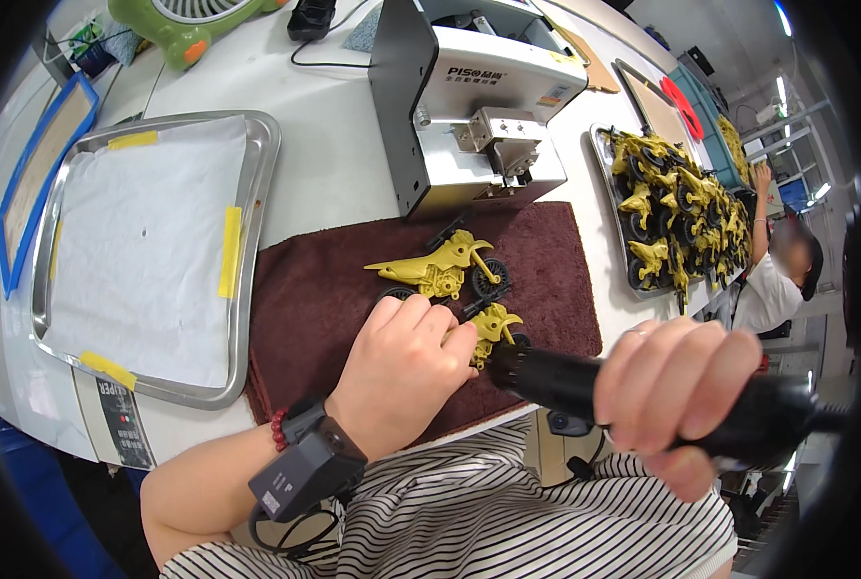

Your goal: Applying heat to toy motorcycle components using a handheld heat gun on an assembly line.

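Observation:
My left hand is closed on a yellow toy motorcycle with black wheels, holding it on a dark brown towel. The fingers cover much of this toy. Just beyond it lies a second yellow toy motorcycle, its front wheel pointing right. My right hand is wrapped around a black electric screwdriver, held level with its cord running off to the right. The tool's front end points left at the held toy; whether it touches cannot be made out.
A silver-and-black screw feeder machine stands behind the towel. Left is a metal tray lined with white paper and yellow tape. A tray of several yellow toy motorcycles sits right. Another person is at the far right. A green toy-shaped fan stands far left.

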{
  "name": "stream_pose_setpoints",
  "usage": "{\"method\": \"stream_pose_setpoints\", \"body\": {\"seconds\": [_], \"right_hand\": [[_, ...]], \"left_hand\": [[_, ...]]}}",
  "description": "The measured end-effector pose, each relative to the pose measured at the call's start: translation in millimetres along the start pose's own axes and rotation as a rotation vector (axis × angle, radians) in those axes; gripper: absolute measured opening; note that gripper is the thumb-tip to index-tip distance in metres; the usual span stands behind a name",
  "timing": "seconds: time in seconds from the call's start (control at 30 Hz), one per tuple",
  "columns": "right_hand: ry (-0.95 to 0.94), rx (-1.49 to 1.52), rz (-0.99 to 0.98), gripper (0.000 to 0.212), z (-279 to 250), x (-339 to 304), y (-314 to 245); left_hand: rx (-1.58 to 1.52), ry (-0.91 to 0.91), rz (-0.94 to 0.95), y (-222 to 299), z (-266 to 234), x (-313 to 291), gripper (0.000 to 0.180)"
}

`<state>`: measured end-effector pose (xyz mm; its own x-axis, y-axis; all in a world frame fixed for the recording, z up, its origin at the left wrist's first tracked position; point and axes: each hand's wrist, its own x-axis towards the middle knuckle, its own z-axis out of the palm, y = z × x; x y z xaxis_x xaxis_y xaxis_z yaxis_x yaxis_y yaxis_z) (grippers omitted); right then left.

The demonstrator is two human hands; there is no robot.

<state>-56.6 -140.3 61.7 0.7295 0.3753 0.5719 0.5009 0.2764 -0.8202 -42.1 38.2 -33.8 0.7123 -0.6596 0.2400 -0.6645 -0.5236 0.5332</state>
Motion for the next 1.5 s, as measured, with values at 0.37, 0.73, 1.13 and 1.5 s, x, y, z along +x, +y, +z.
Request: {"method": "stream_pose_setpoints", "body": {"seconds": [0.37,0.73,1.13,1.5], "right_hand": [[0.204,-0.065,-0.121,0.016,-49,67,-16],[0.232,-0.514,-0.251,0.014,-35,72,22],[0.126,-0.062,0.036,0.020,-18,54,26],[0.162,-0.141,0.049,0.017,-18,54,35]], "left_hand": [[0.006,0.379,0.009,-15,-21,14,0.027],[-0.056,0.201,-0.091,-36,-20,9,0.031],[-0.099,0.248,-0.068,-38,-12,11,0.031],[-0.082,0.232,-0.070,-38,-13,11,0.029]]}}
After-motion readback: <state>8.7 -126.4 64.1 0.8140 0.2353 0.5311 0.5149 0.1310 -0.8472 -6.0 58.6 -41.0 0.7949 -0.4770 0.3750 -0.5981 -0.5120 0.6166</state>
